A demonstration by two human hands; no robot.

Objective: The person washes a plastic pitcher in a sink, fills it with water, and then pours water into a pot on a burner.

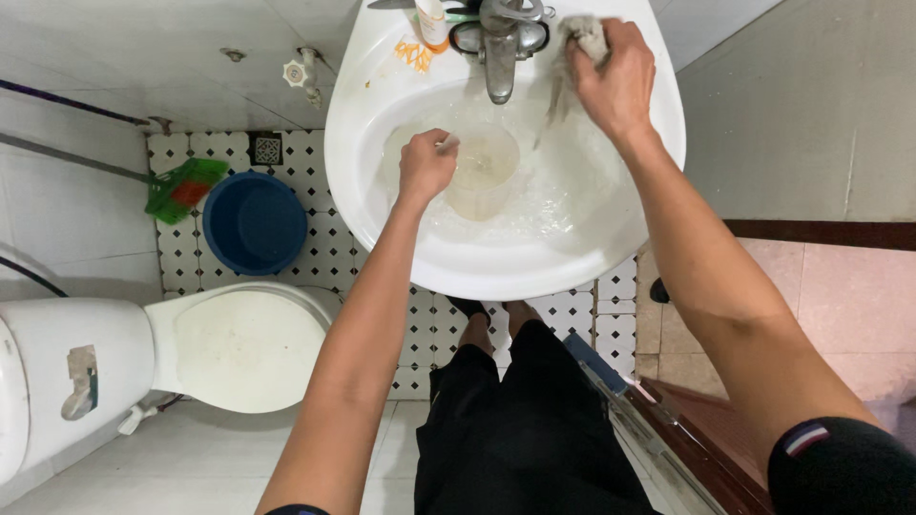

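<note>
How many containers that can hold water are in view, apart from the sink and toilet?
2: a clear cup in the sink under the tap, held by the left hand, and a blue bucket on the floor. Others may be hidden.

My sink point(355, 162) is white, the tap point(499, 50) grey metal, the cup point(484, 172) clear and pale, the rag point(584, 38) dull grey. Below me the floor tiles point(324, 238) are white with black dots, the bucket point(255, 223) blue, the brush point(184, 189) green with red, the toilet point(243, 348) white, and my shorts point(525, 429) black.
</note>
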